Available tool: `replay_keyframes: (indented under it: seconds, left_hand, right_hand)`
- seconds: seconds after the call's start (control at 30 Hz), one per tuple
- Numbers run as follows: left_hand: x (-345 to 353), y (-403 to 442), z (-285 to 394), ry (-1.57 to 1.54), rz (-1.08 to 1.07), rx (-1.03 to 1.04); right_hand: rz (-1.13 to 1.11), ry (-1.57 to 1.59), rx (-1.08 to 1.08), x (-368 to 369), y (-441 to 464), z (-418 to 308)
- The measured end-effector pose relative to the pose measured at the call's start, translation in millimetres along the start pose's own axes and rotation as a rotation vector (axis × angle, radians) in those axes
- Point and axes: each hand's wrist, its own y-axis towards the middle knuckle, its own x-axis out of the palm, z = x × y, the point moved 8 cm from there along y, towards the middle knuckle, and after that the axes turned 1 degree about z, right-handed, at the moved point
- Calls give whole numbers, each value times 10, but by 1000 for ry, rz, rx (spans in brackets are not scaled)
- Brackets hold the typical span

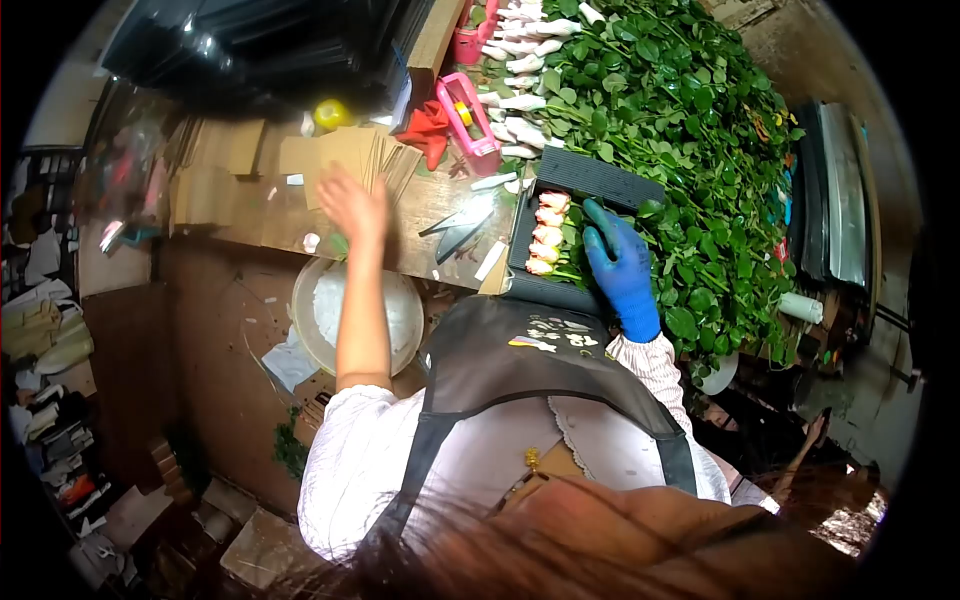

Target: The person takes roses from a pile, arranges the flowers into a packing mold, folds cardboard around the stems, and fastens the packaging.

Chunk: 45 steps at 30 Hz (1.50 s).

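My left hand [355,203] is bare, with fingers stretched out over the near side of a stack of brown cardboard sheets [375,160]. Slight blur hides whether it touches them. My right hand [620,258], in a blue glove, lies at the stems and leaves just right of a short row of pale peach roses [547,232]. Its thumb and fingers are apart. The roses lie between two black ribbed blocks [600,178], one on the far side and one near my apron. Scissors [462,228] rest on the wooden table left of the roses.
A large heap of leafy rose stems [690,150] covers the right side, with white-wrapped heads [525,100] along its left edge. A pink tape dispenser [470,120], red cloth [428,132] and yellow-green fruit [331,114] sit further back. A round tub [408,310] stands below the table edge.
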Motion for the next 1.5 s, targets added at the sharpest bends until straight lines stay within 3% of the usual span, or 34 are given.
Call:
replay_keyframes:
  seconds: [0.03, 0.1, 0.17, 0.27, 0.33, 0.43, 0.5, 0.57, 0.67, 0.77, 0.83, 0.87, 1.0, 1.07, 1.1, 1.2, 1.3, 1.37, 1.43, 1.47, 1.5]
  left_hand:
    - [-1, 131, -192, 3, -43, -71]
    - [155, 253, -416, -299, -248, -153]
    - [13, 306, -334, -321, -271, -164]
    - [-401, 348, -76, -159, 26, 130]
    - [-811, 245, 284, -123, 129, 188]
    - [-1301, -143, 956, -296, 216, 295]
    - [-1246, -530, 1448, -777, -161, 323]
    - [-1252, -968, 1864, -811, -250, 639]
    - [-1080, -1030, 1837, -1058, -330, 638]
    - [-735, -821, 1597, -976, -390, 473]
    - [-457, -833, 1520, -997, -556, 382]
    - [-517, -817, 1583, -978, -531, 441]
    - [-627, -933, 2185, -1022, -591, 839]
    - [-607, -1072, 2544, -831, -677, 1039]
    - [-500, -1167, 2650, -722, -699, 1108]
    - [-378, -1168, 2845, -499, -887, 1105]
    - [-316, -1166, 2923, -315, -1012, 1062]
    - [-280, -1163, 2977, -321, -1055, 1086]
    - [-248, -1164, 2987, -279, -1080, 1076]
    - [-251, -1161, 2988, -263, -1088, 1070]
    - [-244, -1158, 2996, -249, -1093, 1065]
  right_hand:
    - [-15, -17, -31, 30, -10, -34]
    - [-42, -61, -76, 88, -23, -86]
    - [-34, -100, -131, 55, -6, -187]
    - [-16, -27, -55, -65, 41, -233]
    - [-22, 50, 50, -95, 11, -206]
    - [-233, 698, 342, 283, -68, -231]
    - [-329, 908, 472, 520, -135, -287]
    - [-290, 794, 576, 556, -156, -119]
    - [-238, 648, 636, 253, -76, 130]
    - [-538, 530, 864, 230, -224, 444]
    - [-572, 463, 857, 409, -294, 805]
    - [-575, 462, 853, 519, -297, 955]
    - [-531, 319, 764, 583, -202, 920]
    - [-520, 214, 705, 584, -195, 971]
    - [-462, 45, 526, 560, -136, 977]
    - [-317, -487, 258, 290, -115, 565]
    - [-690, 220, 544, 11, -492, 163]
    - [-1001, 286, 739, -25, -997, 291]
    - [-1040, 17, 758, 145, -1454, 944]
    - [-734, -355, 243, 350, -1682, 1424]
    - [-569, -360, 264, 381, -1870, 1575]
